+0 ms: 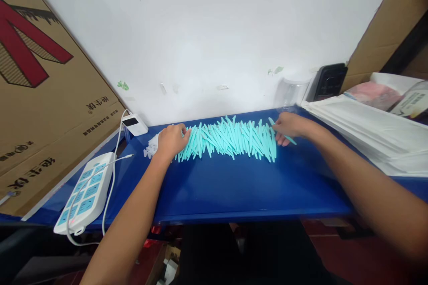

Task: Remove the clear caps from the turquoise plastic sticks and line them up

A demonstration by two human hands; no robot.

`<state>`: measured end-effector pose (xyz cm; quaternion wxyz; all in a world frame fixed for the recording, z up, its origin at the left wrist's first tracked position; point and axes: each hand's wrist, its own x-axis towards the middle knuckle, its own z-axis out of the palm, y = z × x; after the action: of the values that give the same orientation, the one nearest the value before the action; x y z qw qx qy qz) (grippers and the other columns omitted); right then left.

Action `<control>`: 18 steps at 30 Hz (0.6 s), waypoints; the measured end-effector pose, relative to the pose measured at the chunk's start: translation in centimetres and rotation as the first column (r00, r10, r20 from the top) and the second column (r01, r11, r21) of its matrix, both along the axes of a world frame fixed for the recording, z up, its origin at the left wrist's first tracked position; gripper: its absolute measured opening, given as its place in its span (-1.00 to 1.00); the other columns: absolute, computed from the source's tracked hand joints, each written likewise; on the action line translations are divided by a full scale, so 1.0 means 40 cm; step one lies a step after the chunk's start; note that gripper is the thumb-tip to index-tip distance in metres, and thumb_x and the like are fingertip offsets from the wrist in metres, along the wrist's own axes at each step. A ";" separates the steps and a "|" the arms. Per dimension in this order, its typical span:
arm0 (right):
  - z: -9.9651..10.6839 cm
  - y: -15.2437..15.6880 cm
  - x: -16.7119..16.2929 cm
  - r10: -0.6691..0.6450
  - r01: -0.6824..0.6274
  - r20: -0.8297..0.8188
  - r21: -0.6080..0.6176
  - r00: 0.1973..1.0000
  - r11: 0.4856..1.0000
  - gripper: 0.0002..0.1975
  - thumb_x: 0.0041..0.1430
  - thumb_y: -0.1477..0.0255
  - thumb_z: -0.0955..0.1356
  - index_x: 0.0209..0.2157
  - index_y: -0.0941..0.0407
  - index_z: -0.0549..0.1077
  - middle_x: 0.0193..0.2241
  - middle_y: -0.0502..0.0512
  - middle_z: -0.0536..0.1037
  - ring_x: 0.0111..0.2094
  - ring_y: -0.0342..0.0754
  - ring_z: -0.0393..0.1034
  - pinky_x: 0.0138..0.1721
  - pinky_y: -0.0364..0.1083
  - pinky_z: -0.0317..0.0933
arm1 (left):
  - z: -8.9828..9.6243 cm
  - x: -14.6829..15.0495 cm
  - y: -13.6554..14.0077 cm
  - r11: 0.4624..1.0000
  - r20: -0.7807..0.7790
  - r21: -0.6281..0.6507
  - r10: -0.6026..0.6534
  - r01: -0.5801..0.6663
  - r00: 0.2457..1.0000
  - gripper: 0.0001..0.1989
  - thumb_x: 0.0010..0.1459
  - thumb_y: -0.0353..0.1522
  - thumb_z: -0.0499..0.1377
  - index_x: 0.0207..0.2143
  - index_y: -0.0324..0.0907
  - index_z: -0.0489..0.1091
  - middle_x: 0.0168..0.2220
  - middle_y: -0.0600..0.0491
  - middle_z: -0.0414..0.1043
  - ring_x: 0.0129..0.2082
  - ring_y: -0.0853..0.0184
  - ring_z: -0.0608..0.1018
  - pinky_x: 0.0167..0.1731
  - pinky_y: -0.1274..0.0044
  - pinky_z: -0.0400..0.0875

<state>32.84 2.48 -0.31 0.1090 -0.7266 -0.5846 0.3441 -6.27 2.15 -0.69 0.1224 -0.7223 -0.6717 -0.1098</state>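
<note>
A long row of slim turquoise plastic sticks with tapered ends lies heaped across the blue table. At its right end, my right hand pinches a single turquoise stick, held at a slant just beside the row. My left hand is at the row's left end, fingers curled and bent toward the sticks; what they may hold is hidden. Small translucent whitish pieces lie in a heap left of that hand, partly covered by it.
A white power strip with a cable and a small white device stand on the left by a cardboard box. At the right are a clear plastic cup, a black object and stacked white sheets. A white wall rises behind.
</note>
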 end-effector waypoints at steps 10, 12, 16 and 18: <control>-0.009 -0.040 -0.046 0.452 -0.504 0.223 0.395 0.864 0.768 -0.67 0.51 0.18 0.17 -0.03 0.13 0.38 -0.37 0.14 0.55 -0.38 0.06 0.44 -0.36 -0.05 0.20 | -0.010 0.072 -0.041 0.896 0.224 0.204 -0.435 0.394 0.872 -0.65 0.43 -0.08 0.07 -0.19 -0.12 0.48 -0.52 0.11 0.40 -0.50 0.30 0.47 -0.41 0.48 0.22; -0.015 -0.072 -0.089 0.565 -0.586 0.198 0.450 0.801 0.673 -0.63 0.54 0.13 0.11 -0.09 0.09 0.35 -0.44 0.07 0.49 -0.44 0.02 0.36 -0.38 -0.06 0.13 | -0.019 0.108 -0.066 0.847 0.264 0.199 -0.530 0.492 0.806 -0.65 0.44 -0.07 0.08 -0.14 -0.12 0.47 -0.52 0.13 0.37 -0.50 0.33 0.45 -0.40 0.50 0.23; -0.018 -0.118 -0.155 0.684 -0.660 0.220 0.572 0.696 0.487 -0.61 0.56 0.21 0.13 -0.34 0.07 0.31 -0.50 0.01 0.42 -0.49 -0.07 0.24 -0.38 -0.07 -0.01 | -0.034 0.163 -0.106 0.728 0.299 0.156 -0.679 0.668 0.671 -0.68 0.48 -0.10 0.05 -0.06 -0.12 0.45 -0.46 0.12 0.40 -0.45 0.35 0.46 -0.38 0.51 0.25; -0.014 -0.130 -0.167 0.692 -0.665 0.238 0.596 0.682 0.451 -0.61 0.55 0.24 0.16 -0.38 0.08 0.32 -0.54 -0.02 0.38 -0.51 -0.09 0.20 -0.39 -0.07 -0.06 | -0.041 0.176 -0.114 0.675 0.291 0.154 -0.729 0.722 0.619 -0.67 0.51 -0.14 0.01 -0.15 -0.13 0.44 -0.42 0.09 0.44 -0.42 0.35 0.47 -0.37 0.51 0.25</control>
<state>26.17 -2.71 -0.87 0.2147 -0.3420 -0.9022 0.1517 0.76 -2.43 -2.35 -0.0381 -0.9010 -0.3324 -0.2760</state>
